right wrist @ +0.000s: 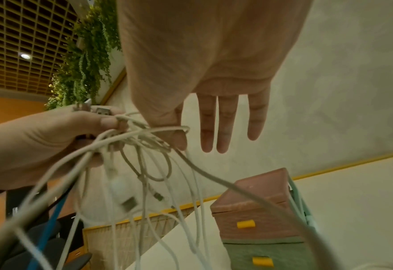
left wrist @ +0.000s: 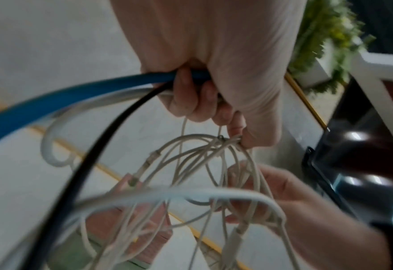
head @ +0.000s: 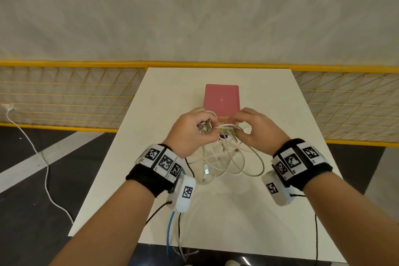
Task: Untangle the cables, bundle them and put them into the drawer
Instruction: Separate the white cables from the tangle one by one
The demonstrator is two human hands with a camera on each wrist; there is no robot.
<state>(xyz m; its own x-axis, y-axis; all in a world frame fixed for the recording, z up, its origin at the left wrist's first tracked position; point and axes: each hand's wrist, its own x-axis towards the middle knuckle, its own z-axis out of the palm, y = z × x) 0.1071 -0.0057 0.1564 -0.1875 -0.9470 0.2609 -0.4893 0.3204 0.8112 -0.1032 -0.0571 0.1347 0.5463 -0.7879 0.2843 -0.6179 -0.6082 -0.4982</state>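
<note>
Left hand (head: 190, 131) clamps cables (head: 226, 157); right hand (head: 257, 129) pinches one strand: we tease it out slowly, no yanking.

Yellow mesh fence (head: 64, 97) behind a white table (head: 280, 201); hanging green plants (right wrist: 86, 60); loose white cord (head: 43, 162) on dark floor.

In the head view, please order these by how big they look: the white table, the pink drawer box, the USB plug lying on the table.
1. white table
2. pink drawer box
3. USB plug
</note>
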